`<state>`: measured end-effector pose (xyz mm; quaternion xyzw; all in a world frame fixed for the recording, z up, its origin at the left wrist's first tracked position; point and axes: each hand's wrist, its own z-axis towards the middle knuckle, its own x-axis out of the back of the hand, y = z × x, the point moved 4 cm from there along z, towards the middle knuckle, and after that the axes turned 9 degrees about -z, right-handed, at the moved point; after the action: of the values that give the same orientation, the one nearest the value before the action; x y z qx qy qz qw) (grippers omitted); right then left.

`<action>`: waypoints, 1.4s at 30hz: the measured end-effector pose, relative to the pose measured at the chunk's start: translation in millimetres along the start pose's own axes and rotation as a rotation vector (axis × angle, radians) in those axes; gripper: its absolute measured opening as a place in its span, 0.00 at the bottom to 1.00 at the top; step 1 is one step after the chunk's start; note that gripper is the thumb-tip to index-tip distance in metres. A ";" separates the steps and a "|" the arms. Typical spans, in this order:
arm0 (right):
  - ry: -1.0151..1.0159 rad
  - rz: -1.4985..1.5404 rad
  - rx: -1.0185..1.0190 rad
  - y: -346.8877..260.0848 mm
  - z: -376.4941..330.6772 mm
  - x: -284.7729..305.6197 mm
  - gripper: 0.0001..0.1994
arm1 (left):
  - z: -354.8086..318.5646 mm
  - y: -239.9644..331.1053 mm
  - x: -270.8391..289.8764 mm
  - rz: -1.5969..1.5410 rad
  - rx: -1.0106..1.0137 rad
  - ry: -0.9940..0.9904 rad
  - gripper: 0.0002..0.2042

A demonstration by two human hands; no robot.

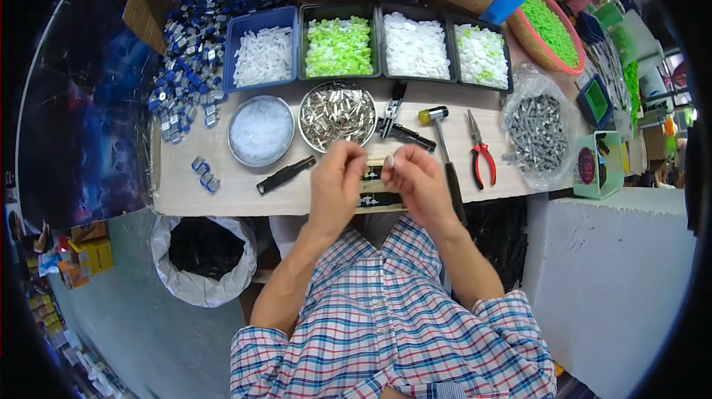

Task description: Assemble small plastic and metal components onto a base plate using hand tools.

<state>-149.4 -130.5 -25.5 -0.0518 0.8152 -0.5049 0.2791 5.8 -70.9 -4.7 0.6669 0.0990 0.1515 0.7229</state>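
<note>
My left hand (335,184) and right hand (417,180) pinch fingertips narrowly over a small dark part (373,174); whether either grips it, I cannot tell. Best kept low above the workbench (222,191).

The tabletop (222,191) is pale wood, matt and smooth. A round metal bowl (337,114) holds shiny metal pins, and a second bowl (260,130) holds cloudy, translucent plastic bits. Four plastic trays (298,35) carry matt white and bright green plastic pieces. The pliers (480,154) are dull steel with glossy red plastic grips. A clear, crinkled plastic bag (535,132) holds grey metal screws. The cardboard box (141,6) looks rough and brown. The shirt (393,325) is soft checked cloth.
</note>
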 end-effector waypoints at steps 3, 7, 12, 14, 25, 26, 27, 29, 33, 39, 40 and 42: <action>-0.052 0.238 -0.153 16.0 -21.2 -10.0 0.04 | -21.6 0.8 -8.3 -0.259 0.099 0.010 0.02; -0.076 0.297 -0.215 28.9 -32.6 -10.6 0.04 | -41.1 -0.9 -5.5 -0.440 0.216 -0.052 0.06; -0.074 0.234 -0.196 31.8 -38.2 -9.4 0.04 | -51.5 -2.8 -5.6 -0.406 0.199 -0.044 0.06; -0.076 0.222 -0.203 32.5 -40.2 -10.3 0.04 | -54.4 -4.5 -5.6 -0.437 0.232 -0.037 0.07; -0.083 0.068 -0.181 27.5 -43.4 -10.2 0.04 | -56.8 -1.1 -4.0 -0.390 0.207 -0.015 0.10; -0.081 0.067 -0.182 26.7 -42.8 -9.7 0.04 | -56.3 -1.5 -3.8 -0.392 0.208 -0.016 0.10; -0.077 -0.013 -0.167 25.6 -41.9 -8.9 0.05 | -55.6 -0.3 -3.1 -0.307 0.182 -0.034 0.10; -0.071 -0.092 -0.153 22.3 -40.3 -6.2 0.06 | -53.3 2.8 -0.3 -0.221 0.157 -0.054 0.10; -0.087 -0.443 -0.067 15.3 -40.0 -3.2 0.06 | -55.8 0.2 -5.4 -0.144 0.131 -0.165 0.10; 0.053 -0.882 0.465 0.3 -53.4 -16.3 0.06 | -65.8 -20.0 -11.8 -0.829 0.556 0.002 0.11; 0.080 -0.956 0.575 -4.6 -56.5 -20.9 0.06 | -67.8 -20.5 -13.1 -0.853 0.581 -0.003 0.12; 0.084 -1.000 0.652 -5.3 -57.2 -21.3 0.07 | -68.9 -20.0 -15.0 -0.838 0.560 0.004 0.12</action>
<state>-161.7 -79.8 6.7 -0.3210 0.5052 -0.8007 -0.0235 -30.2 -13.1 -31.7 0.7379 0.3965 -0.1831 0.5145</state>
